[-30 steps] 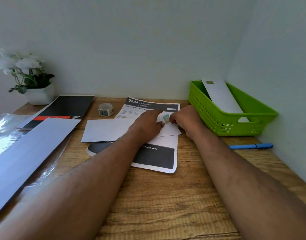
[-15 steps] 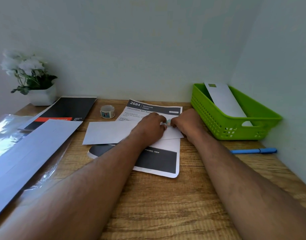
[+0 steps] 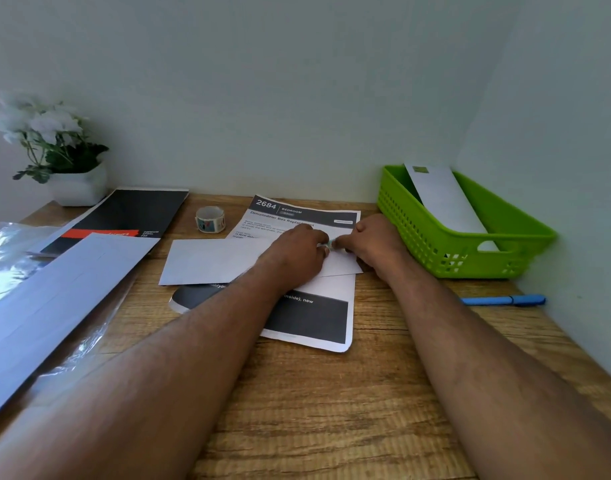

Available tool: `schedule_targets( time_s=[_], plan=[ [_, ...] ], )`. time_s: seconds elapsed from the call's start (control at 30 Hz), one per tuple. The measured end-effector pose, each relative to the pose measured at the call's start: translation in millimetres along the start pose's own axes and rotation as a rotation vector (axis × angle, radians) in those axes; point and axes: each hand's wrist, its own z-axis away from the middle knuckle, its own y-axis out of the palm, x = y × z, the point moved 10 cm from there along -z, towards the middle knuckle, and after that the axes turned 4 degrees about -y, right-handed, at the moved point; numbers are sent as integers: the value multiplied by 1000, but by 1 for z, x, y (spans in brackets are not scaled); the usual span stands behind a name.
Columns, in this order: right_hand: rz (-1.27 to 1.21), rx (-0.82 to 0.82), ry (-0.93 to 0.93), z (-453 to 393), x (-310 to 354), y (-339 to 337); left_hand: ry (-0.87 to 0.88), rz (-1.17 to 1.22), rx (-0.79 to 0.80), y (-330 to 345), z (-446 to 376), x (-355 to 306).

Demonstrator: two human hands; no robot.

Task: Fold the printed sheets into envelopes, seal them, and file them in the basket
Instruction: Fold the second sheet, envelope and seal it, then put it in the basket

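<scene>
At the far left a plant in a white pot stands by the wall, with plastic wrap and a stack of envelopes in front of it and a black pad beside them. A sticker roll sits just past the pad. Mid-desk, a white envelope lies across a printed sheet. The left hand rests curled on the envelope's right end, fingertips meeting the right hand, which is also curled; together they pinch a small sticker at the envelope. Right of them a green basket holds one stamped envelope leaning inside, and a blue pen lies in front of it
</scene>
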Motion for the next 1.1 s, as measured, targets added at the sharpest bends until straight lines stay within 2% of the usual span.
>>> schedule_targets(
  time_s=[0.13,0.2,0.4,0.93,1.1],
  plan=[
    [-196,-114,-90,-4,-6,-14,4,-10,11,2,-2,1],
    [-231,-99,-131,-5,-6,-14,1,-12,18,2,-2,1],
    [-23,8,-285,-5,8,1,4,-12,13,1,-2,0],
    [35,192,-249,-4,9,13,-8,-9,13,0,1,0],
    [31,312,-193,-4,5,15,-12,-21,10,-1,1,-1]
  ],
)
